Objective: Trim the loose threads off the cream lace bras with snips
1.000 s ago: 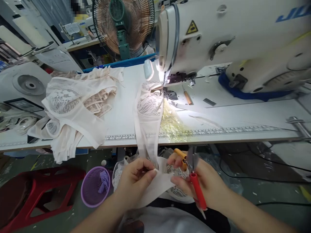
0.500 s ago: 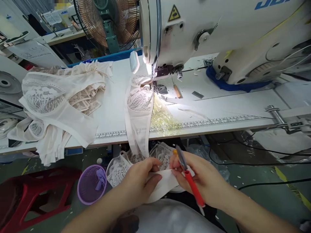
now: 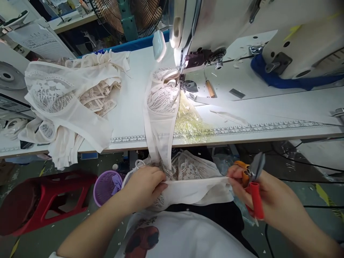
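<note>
Over my lap, my left hand pinches one end of a cream fabric band. My right hand grips the band's other end, so the band is stretched flat between them. That hand also holds thread snips with a red and an orange handle. The band belongs to a cream lace garment that hangs off the table edge and runs up under the needle of the white sewing machine.
A pile of cream lace pieces lies on the left of the white table, whose front edge carries a ruler strip. Below stand a purple basket and a red stool. A fan stands behind.
My hands have moved apart, the right hand going right with the snips, and the band is now pulled straight between them. The view has shifted closer to the machine.
</note>
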Demonstrator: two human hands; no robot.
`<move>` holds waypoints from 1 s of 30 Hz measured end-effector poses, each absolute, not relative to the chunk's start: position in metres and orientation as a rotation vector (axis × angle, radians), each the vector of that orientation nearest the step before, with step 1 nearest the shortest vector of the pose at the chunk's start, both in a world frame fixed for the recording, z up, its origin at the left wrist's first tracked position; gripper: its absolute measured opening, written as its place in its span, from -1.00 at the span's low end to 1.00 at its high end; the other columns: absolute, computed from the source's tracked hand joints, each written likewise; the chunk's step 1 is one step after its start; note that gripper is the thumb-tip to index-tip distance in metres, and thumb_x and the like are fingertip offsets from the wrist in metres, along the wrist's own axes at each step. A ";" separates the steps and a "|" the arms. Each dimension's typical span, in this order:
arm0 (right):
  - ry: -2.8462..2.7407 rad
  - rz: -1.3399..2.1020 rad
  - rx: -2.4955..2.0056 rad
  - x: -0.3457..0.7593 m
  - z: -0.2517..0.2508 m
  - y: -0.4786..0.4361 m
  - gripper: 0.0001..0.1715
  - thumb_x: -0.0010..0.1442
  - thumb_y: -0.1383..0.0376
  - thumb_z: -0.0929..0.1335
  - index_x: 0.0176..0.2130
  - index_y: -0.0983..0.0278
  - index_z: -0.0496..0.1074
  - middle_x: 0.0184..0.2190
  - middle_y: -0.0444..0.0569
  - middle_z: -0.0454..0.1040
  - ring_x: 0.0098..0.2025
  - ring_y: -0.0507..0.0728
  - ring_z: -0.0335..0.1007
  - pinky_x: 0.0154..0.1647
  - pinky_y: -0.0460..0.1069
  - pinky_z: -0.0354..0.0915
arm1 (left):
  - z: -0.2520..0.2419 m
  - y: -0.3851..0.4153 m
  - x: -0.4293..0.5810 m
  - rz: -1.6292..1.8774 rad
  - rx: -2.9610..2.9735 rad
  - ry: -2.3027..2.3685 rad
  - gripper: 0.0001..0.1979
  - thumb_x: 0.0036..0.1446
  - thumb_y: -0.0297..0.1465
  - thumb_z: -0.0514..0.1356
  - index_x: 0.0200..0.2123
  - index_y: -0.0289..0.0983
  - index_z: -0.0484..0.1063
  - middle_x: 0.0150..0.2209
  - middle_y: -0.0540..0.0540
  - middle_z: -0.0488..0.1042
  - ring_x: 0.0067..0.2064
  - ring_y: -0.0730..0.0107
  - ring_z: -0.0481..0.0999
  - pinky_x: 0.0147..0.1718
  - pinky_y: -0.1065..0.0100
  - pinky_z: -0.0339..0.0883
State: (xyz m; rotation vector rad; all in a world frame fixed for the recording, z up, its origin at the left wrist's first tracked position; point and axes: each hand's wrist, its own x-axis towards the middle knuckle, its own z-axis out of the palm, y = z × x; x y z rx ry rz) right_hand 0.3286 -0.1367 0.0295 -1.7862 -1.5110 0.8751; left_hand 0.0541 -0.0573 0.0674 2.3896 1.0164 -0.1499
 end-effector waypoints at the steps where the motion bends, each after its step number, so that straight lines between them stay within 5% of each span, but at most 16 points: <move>1: -1.523 0.816 -1.818 0.329 0.030 -0.136 -0.82 0.14 0.14 0.29 -0.38 0.17 0.22 -0.36 -0.01 0.43 -0.40 0.17 0.38 -0.42 0.05 0.32 | 0.069 -0.057 0.057 -0.161 2.403 0.994 -0.85 0.16 -0.45 0.06 -0.42 -0.27 0.39 -0.42 -0.09 0.46 -0.38 0.27 0.42 -0.40 0.31 0.18; 7: -1.786 1.002 -1.608 0.305 0.038 -0.127 -0.82 0.12 0.32 0.29 -0.20 0.20 0.28 -0.26 0.04 0.47 -0.36 0.17 0.41 -0.45 -0.01 0.30 | 0.073 -0.060 0.081 -0.165 2.511 0.833 -0.84 0.14 -0.45 0.05 -0.46 -0.27 0.37 -0.48 -0.10 0.43 -0.45 0.26 0.38 -0.47 0.30 0.12; 10: -1.963 1.178 -1.438 0.281 0.042 -0.122 -0.90 0.09 0.36 0.28 -0.39 0.20 0.20 -0.48 -0.09 0.38 -0.50 0.09 0.27 -0.51 -0.05 0.22 | 0.073 -0.062 0.090 -0.098 2.519 0.794 -0.87 0.10 -0.48 0.06 -0.45 -0.26 0.37 -0.49 -0.09 0.42 -0.49 0.29 0.35 -0.51 0.32 0.08; 12: -1.966 1.207 -1.419 0.271 0.044 -0.118 -0.77 0.08 0.35 0.30 -0.47 0.19 0.09 -0.55 -0.15 0.29 -0.53 0.06 0.19 -0.55 -0.08 0.14 | 0.074 -0.062 0.092 -0.098 2.497 0.779 -0.87 0.11 -0.47 0.06 -0.44 -0.26 0.39 -0.49 -0.08 0.42 -0.50 0.31 0.35 -0.52 0.33 0.05; 22: -1.640 1.417 -1.291 0.268 0.035 -0.116 -0.67 -0.01 0.38 0.33 -0.52 0.19 0.02 -0.54 -0.22 0.11 -0.52 0.00 0.06 -0.54 -0.14 0.08 | 0.092 -0.044 0.049 -0.324 2.586 0.644 -0.81 0.19 -0.47 0.03 -0.24 -0.26 0.44 -0.38 -0.10 0.47 -0.34 0.25 0.43 -0.29 0.26 0.15; 30: -1.641 1.374 -1.154 0.265 0.032 -0.114 -0.64 0.01 0.39 0.29 -0.57 0.20 -0.04 -0.57 -0.23 -0.01 -0.53 -0.02 -0.10 -0.56 -0.12 -0.03 | 0.099 -0.040 0.010 -0.023 2.312 0.805 -0.78 0.23 -0.47 -0.01 -0.19 -0.23 0.42 -0.30 -0.09 0.50 -0.23 0.31 0.44 -0.26 0.39 0.25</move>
